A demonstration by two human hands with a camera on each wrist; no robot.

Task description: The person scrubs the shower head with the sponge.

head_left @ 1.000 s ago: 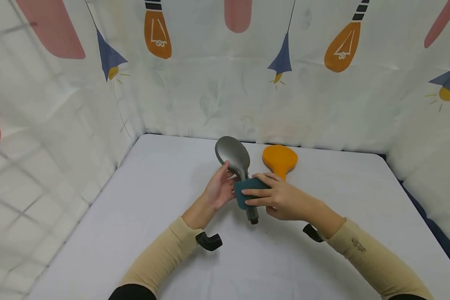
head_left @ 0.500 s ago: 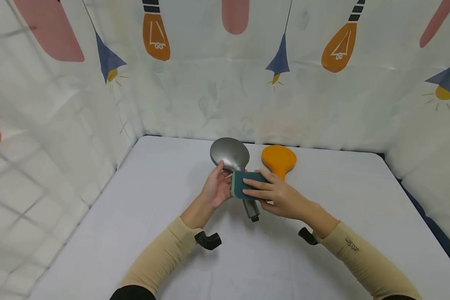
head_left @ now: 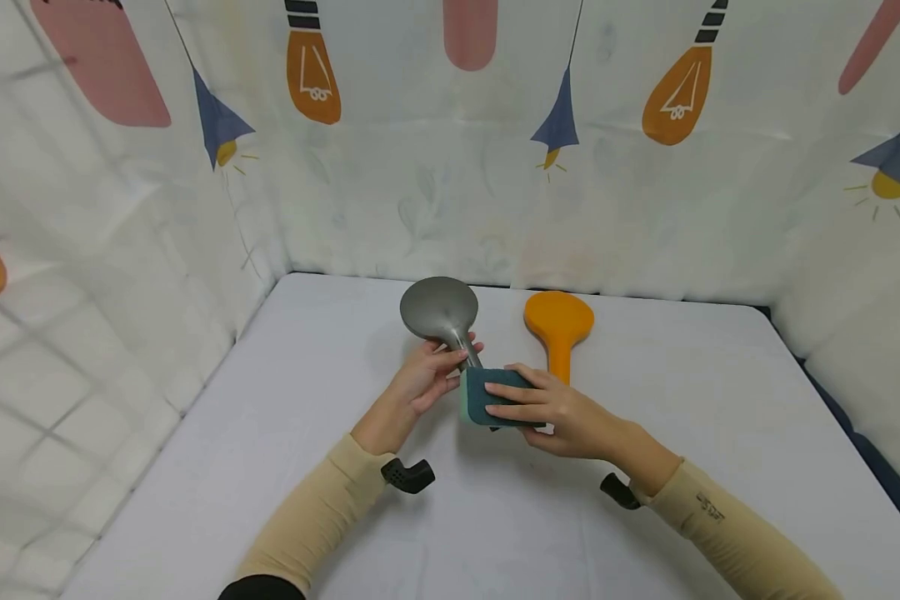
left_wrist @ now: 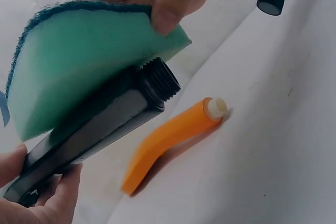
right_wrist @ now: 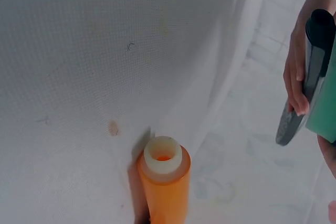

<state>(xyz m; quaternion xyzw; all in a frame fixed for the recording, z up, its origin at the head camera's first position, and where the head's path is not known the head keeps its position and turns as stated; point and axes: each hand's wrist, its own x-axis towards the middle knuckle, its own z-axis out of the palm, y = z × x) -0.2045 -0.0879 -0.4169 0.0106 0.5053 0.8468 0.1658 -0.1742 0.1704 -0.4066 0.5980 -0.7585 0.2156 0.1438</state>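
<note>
In the head view my left hand (head_left: 420, 382) grips a grey handheld shower head (head_left: 438, 307) by its neck, the round head pointing away and slightly left. My right hand (head_left: 570, 412) holds a sponge (head_left: 502, 398), dark teal scouring pad outward and green foam inward, over the handle. Seen from the left wrist, the foam lies along the dark handle (left_wrist: 105, 124), just short of its threaded end (left_wrist: 160, 80). An orange shower head (head_left: 558, 321) lies on the table beyond the right hand. Its pale connector (right_wrist: 163, 156) shows in the right wrist view.
A white cloth covers the table (head_left: 330, 333). Behind it and to the left hang white curtains (head_left: 420, 183) printed with lamps and bulbs. Black wrist cameras (head_left: 408, 475) sit at both cuffs of the beige sleeves.
The grey shower head has shifted left and turned its round face up. My left fingers now wrap its neck. The sponge rose along the handle, then came back down toward the threaded end.
</note>
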